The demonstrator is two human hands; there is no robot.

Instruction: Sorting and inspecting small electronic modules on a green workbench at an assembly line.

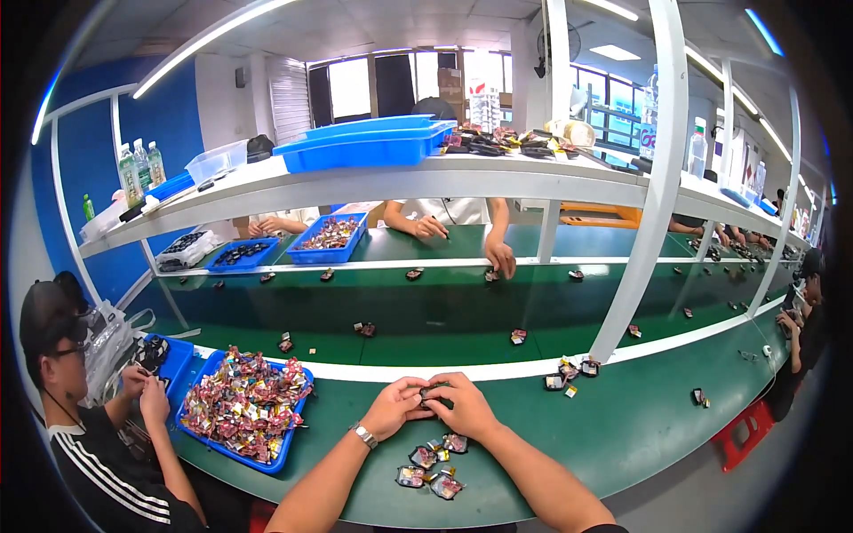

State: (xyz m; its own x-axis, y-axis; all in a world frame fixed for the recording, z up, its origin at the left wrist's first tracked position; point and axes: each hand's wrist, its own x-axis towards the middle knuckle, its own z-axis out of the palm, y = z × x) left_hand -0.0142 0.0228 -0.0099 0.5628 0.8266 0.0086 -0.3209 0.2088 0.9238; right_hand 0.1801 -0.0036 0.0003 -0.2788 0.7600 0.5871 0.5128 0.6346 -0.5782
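My left hand [394, 412] and my right hand [466, 407] meet over the green worktable, fingers pinched together on a small black part [425, 401]. Fingers cover most of it, so its exact kind is hidden. A metal-banded watch [363, 435] is on my left wrist. Just below my hands, between my forearms, lies a loose group of small black-edged assemblies [425, 457] with pinkish circuit pieces and yellow and silver bits. To the left, a blue tray [286, 455] is heaped with similar pinkish circuit pieces [244, 404].
Ahead runs a green conveyor belt [426, 333] carrying scattered small assemblies. A white upright post [641, 204] rises at its near edge, beside a cluster of assemblies [569, 375]. An overhead shelf [373, 186] holds blue trays. Co-workers sit at left [107, 453], opposite and far right.
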